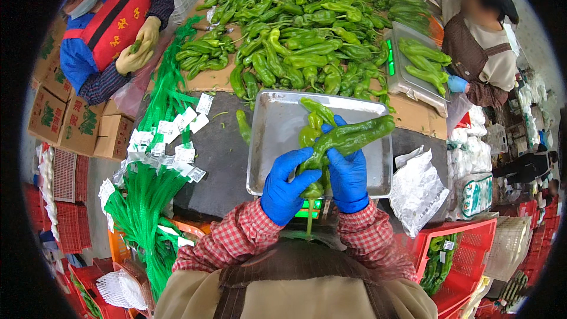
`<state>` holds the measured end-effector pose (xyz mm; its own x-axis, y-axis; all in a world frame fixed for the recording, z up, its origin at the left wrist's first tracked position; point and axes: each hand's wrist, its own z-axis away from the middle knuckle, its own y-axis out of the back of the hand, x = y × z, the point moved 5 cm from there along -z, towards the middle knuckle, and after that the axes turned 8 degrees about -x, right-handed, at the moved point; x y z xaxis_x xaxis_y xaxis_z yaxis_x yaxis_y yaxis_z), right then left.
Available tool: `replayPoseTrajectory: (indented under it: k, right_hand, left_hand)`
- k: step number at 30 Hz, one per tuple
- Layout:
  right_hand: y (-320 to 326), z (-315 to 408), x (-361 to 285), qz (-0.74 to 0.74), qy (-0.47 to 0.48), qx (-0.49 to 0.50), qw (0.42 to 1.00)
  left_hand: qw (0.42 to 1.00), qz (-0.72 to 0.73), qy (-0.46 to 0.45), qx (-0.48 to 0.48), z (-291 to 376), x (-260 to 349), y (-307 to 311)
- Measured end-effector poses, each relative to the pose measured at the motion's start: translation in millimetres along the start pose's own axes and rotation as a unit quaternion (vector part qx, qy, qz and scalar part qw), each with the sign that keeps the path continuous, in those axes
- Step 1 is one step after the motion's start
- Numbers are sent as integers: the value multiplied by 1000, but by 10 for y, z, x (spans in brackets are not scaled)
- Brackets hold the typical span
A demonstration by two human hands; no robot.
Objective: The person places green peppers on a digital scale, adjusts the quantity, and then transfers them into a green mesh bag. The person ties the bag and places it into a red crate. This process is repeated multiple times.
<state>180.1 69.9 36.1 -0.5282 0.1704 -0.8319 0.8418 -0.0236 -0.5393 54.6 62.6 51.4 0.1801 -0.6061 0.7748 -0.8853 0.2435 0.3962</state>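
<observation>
My left hand (285,186) and my right hand (347,168), both in blue gloves, hold long green peppers (350,137) over the steel tray of a scale (281,115). The fingers of both hands are on the peppers; one stem points down towards me. More green peppers (316,110) show just beyond my hands, over the tray. A lit green display (307,213) is partly visible below the tray's near edge. Past the tray lies a large heap of green peppers (305,40). A single pepper (243,126) rests at the tray's left side.
Green net bags (148,204) with white tags lie at left, a crumpled white bag (418,190) at right. A red crate (463,266) holding bagged peppers stands lower right. One co-worker (480,40) is beside another scale (418,71); another (119,26) stands upper left.
</observation>
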Motion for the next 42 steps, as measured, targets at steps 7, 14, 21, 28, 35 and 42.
replayPoseTrajectory:
  k: [7,14,21,28,35,42]
  right_hand:
    - [1008,-93,-384,220,-74,87,969]
    - [956,18,-310,548,-197,-51,811]
    - [969,-257,-349,521,-25,10,853]
    - [1021,-275,-175,377,-69,50,922]
    - [838,-330,-499,407,20,82,909]
    - [-84,-441,-401,339,-52,-57,938]
  left_hand:
    - [992,-67,22,-104,-131,-162,-16]
    - [988,-29,151,-25,-591,-1006,548]
    - [943,-174,284,-9,-1643,-2173,537]
    - [928,46,369,20,-1932,-2641,297]
    - [881,386,267,61,-1660,-1758,645]
    - [892,386,223,77,-1211,-842,561]
